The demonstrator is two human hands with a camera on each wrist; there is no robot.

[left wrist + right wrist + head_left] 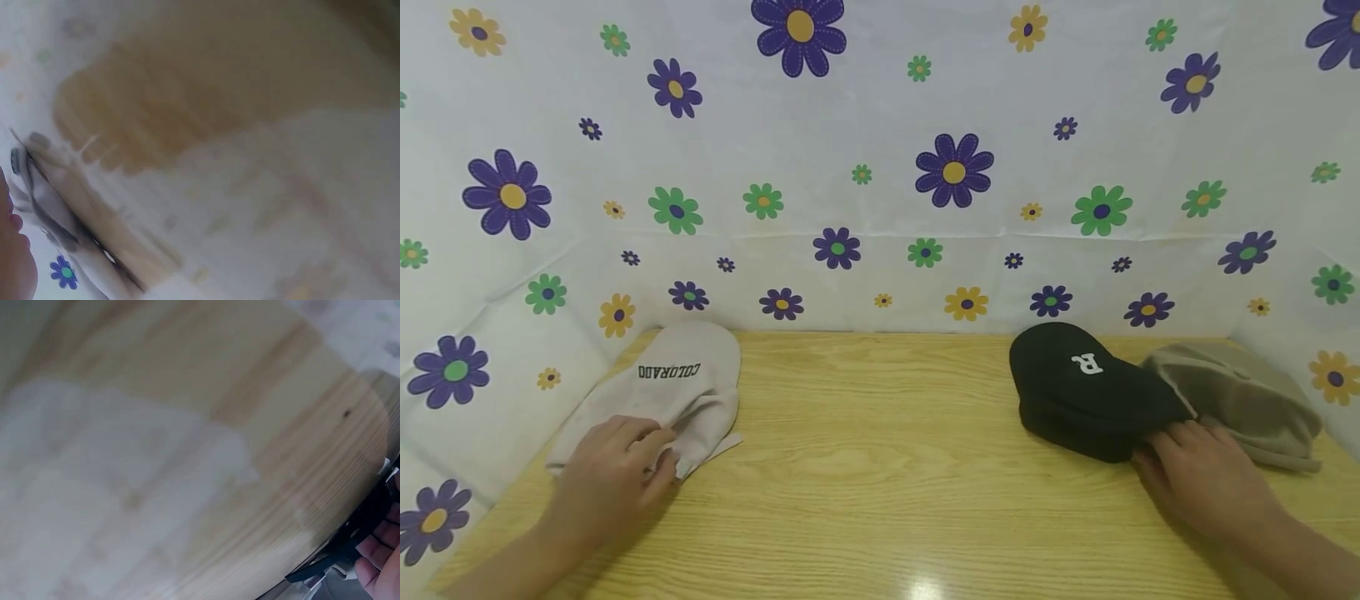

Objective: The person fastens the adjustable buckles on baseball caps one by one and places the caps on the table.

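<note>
A pale cap [688, 371] with dark COLORADO lettering, upside down in the head view, lies on the left of the table. My left hand [613, 471] grips its near edge with bent fingers, beside a loose strap; the fingertips are partly hidden. On the right sits a black cap [1060, 400] with a white letter R. My right hand [1213, 479] holds its near right edge, fingers curled at the rim. The right wrist view shows the black cap's edge [356, 531] against the fingers. Just behind that hand lies a tan cap [1247, 392], partly covered by the black one.
The light wood table [880, 467] stretches between the two hands. A white cloth [865, 117] printed with purple, green and yellow flowers hangs behind and along both sides. Blurred reflections fill much of both wrist views.
</note>
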